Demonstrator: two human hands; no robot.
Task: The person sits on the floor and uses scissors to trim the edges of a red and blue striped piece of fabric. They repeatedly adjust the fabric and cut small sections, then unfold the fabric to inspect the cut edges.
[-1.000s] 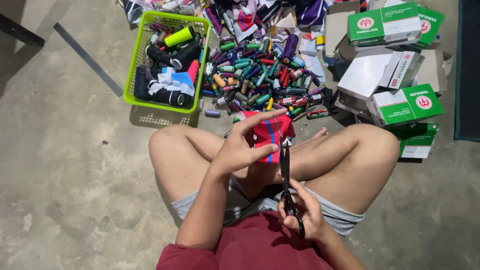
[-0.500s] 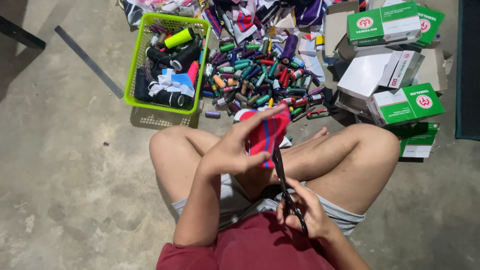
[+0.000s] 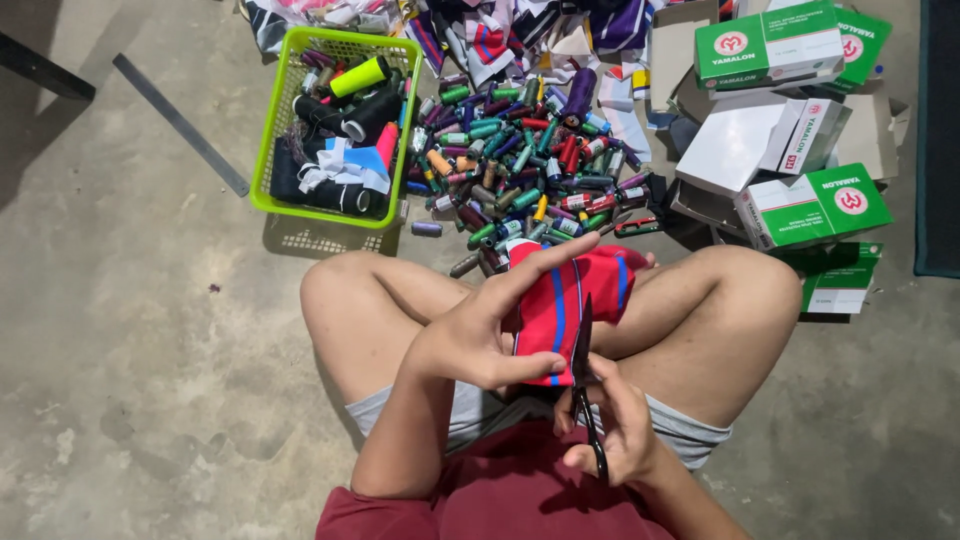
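I sit cross-legged on a concrete floor. My left hand (image 3: 480,335) grips a piece of red cloth with blue stripes (image 3: 565,300), holding it up over my lap with the index finger stretched along its top. My right hand (image 3: 615,430) holds black scissors (image 3: 583,385) by the handles, blades pointing up against the lower right edge of the cloth. Whether the blades are apart or together is hard to tell.
A heap of several coloured thread spools (image 3: 520,165) lies on the floor ahead. A green plastic basket (image 3: 275,130) with thread cones and cloth stands at the left. Green-and-white cardboard boxes (image 3: 800,205) are stacked at the right. A grey ruler (image 3: 180,125) lies at the far left.
My left hand has turned the cloth and spread it wider. The scissors have risen so the blades meet the cloth's lower edge.
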